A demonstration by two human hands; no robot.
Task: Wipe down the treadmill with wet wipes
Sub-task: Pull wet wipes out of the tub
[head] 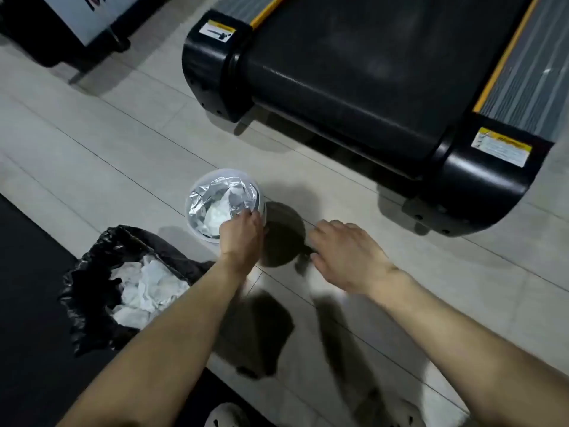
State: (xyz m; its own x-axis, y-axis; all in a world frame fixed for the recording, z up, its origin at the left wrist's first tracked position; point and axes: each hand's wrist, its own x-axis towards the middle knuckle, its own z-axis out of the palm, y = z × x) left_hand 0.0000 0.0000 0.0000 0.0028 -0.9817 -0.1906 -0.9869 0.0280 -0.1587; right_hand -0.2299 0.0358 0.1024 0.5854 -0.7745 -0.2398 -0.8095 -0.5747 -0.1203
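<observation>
A round white tub of wet wipes [197,192] stands on the tiled floor, lined with crinkled silver foil and holding white wipes [217,215]. My left hand [241,238] reaches into the tub's near right edge, its fingers curled and pinching the foil or a wipe there. My right hand [348,254] hovers over the floor to the right of the tub, fingers loosely spread and holding nothing. The black treadmill [354,81] lies beyond, its rear belt end and two end caps with warning stickers facing me.
A bin lined with a black bag [92,272] sits at my lower left with several crumpled used wipes [144,291] inside. A dark mat [27,303] covers the floor at the far left. A white sign on a black base [89,20] stands at top left.
</observation>
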